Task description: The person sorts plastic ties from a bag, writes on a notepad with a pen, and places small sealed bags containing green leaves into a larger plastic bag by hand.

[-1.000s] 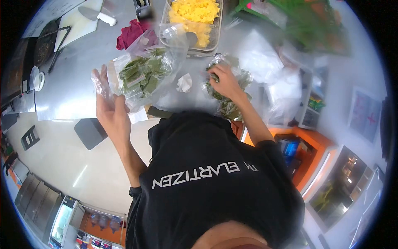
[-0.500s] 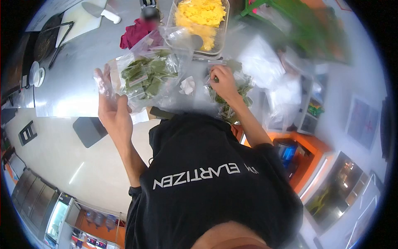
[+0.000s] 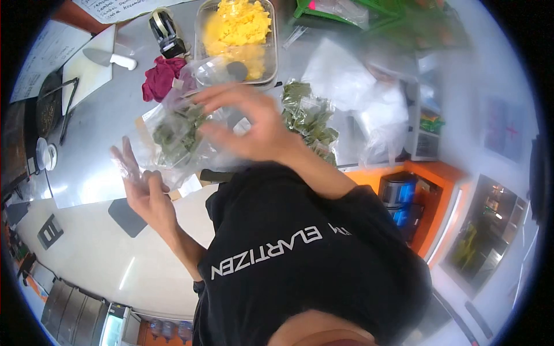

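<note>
A large clear plastic bag (image 3: 199, 155) lies on the steel table with small clear packets of green leaves (image 3: 173, 135) inside. My left hand (image 3: 141, 184) holds the bag's left side; film covers its stretched fingers and the thumb is bent against the plastic. Over the bag's mouth is my right hand (image 3: 254, 124), blurred, fingers apart, with nothing visible in it. It hides part of the bag. To the right of my right hand lies a pile of more leaf packets (image 3: 309, 118).
A clear tub of yellow food (image 3: 239, 26) stands behind the bag. Nearby are a maroon cloth (image 3: 158, 79), a tape dispenser (image 3: 166, 34) and a knife (image 3: 109, 59) on a white cutting board (image 3: 92, 75). White plastic bags (image 3: 346, 75) and a green crate (image 3: 352, 11) are at right.
My right hand has moved left from the packet pile to above the bag, and its closed fingers have opened. My left hand still holds the bag. The camera view has shifted.
</note>
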Motion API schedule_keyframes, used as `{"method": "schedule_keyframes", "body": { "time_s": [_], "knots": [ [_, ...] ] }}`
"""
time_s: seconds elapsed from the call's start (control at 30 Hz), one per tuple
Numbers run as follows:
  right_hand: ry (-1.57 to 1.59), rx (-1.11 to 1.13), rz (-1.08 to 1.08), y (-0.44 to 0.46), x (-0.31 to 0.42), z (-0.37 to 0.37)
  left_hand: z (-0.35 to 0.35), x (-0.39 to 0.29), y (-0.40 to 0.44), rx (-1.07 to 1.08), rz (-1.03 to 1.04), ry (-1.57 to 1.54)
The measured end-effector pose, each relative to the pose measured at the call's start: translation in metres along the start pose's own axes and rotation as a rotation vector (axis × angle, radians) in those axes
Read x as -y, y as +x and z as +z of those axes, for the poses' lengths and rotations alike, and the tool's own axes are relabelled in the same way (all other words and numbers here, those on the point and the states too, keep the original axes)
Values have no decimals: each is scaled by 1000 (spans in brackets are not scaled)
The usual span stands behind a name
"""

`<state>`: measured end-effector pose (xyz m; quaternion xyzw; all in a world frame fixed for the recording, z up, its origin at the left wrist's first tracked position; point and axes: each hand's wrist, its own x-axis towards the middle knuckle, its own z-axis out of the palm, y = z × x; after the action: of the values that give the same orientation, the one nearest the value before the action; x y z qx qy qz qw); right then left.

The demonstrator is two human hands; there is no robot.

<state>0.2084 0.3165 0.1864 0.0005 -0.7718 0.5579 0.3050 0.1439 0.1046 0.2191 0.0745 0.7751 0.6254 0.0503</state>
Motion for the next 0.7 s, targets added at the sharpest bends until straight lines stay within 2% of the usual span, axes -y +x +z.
{"method": "schedule_keyframes", "body": {
  "time_s": [0.03,0.1,0.17,0.27,0.37,0.47,0.57,0.67,0.7],
  "knots": [
    [40,-35,38,-8,-10,-20,-5,2,0,-2,-16,12],
    [-1,-188,525,-28,-46,-56,-7,4,1,-3,-27,35],
    [-456,-58,768,-53,-99,-93,-5,6,3,1,-23,30],
    [-1092,125,527,-108,-141,-112,0,6,9,23,-6,16],
    [-982,196,583,-111,-135,-120,3,2,12,24,-8,10],
    [-926,157,419,-122,-146,-132,4,3,13,29,-18,17],
    [-449,-80,866,-95,-116,-152,3,6,11,22,-29,-5],
    [-537,140,699,-97,-133,-186,4,8,12,20,-31,-18],
    [-495,165,844,-85,-112,-174,5,8,13,21,-31,-19]
  ]
}}
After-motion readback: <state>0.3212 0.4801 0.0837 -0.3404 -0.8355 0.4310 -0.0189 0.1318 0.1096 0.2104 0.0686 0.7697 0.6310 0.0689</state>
